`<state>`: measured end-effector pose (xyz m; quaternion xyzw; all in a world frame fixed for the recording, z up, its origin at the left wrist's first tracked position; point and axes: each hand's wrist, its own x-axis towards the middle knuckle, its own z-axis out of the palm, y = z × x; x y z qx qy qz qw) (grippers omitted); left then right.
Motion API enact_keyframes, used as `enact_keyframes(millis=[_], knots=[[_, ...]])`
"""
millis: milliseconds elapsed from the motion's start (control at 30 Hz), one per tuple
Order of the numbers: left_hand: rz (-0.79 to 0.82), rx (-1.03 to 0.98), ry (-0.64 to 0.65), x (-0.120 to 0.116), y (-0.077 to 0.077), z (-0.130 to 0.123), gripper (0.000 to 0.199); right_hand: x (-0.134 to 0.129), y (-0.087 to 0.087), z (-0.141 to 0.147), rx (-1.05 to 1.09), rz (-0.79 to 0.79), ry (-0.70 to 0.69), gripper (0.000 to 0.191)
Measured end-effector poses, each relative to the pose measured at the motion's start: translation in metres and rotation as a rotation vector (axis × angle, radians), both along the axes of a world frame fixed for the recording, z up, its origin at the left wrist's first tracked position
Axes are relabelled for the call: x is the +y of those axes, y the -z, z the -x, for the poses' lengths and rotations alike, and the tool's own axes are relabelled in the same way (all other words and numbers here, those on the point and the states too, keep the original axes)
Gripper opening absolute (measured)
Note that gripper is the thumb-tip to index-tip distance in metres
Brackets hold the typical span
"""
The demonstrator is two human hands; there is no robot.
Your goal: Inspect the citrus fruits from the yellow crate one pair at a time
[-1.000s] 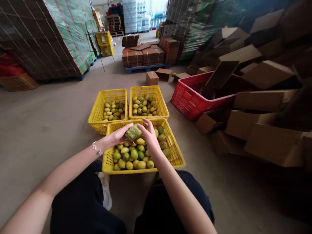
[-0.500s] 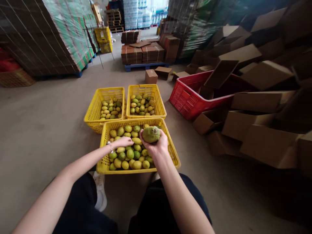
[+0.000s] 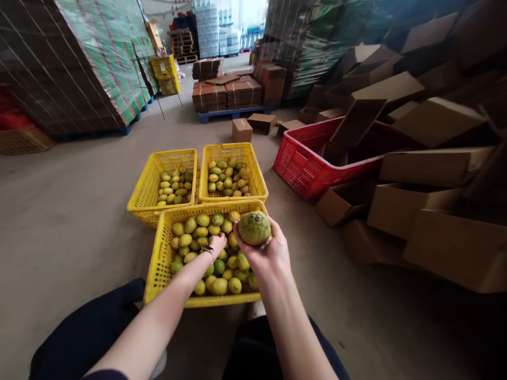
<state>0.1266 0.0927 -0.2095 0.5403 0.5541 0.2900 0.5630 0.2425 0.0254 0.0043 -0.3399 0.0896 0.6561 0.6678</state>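
In my right hand [image 3: 273, 253], fingers curled around it, is a mottled green lemon [image 3: 254, 228], held up over the right side of the front yellow crate [image 3: 206, 302]. That crate holds many yellow and green lemons [image 3: 219, 286]. My left hand [image 3: 217, 245], with a watch [image 3: 207, 249] at the wrist, reaches in among the lemons near the crate's middle. Its fingers are bent and drawn together, and whatever they grip is hidden.
Two more yellow crates, left [image 3: 137, 192] and right [image 3: 259, 177], stand behind with lemons inside. A red crate [image 3: 295, 166] and piled cardboard boxes [image 3: 455, 248] lie right. Flattened cartons [image 3: 243, 94] sit on a blue pallet [image 3: 217, 113]. Wrapped stacks [image 3: 99, 58] rise at left.
My left hand has moved right and deeper over the lemons. My right hand still holds its lemon, now slightly lower and further right in view. The view has shifted a little.
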Motion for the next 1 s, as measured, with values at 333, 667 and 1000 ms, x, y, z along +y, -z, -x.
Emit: enact_keyframes(millis=[333, 667, 1000], knots=[[0.123, 0.065, -0.053, -0.016, -0.058, 0.042, 0.038, -0.008, -0.028, 0.01, 0.066, -0.049, -0.045, 0.006], [0.294, -0.702, -0.301, -0.072, -0.219, 0.084, 0.047, -0.038, -0.067, 0.048, -0.008, -0.377, -0.121, 0.02], [0.342, -1.106, -0.313, -0.098, -0.247, 0.104, 0.024, -0.054, -0.043, 0.078, -0.314, -0.287, -0.435, 0.027]])
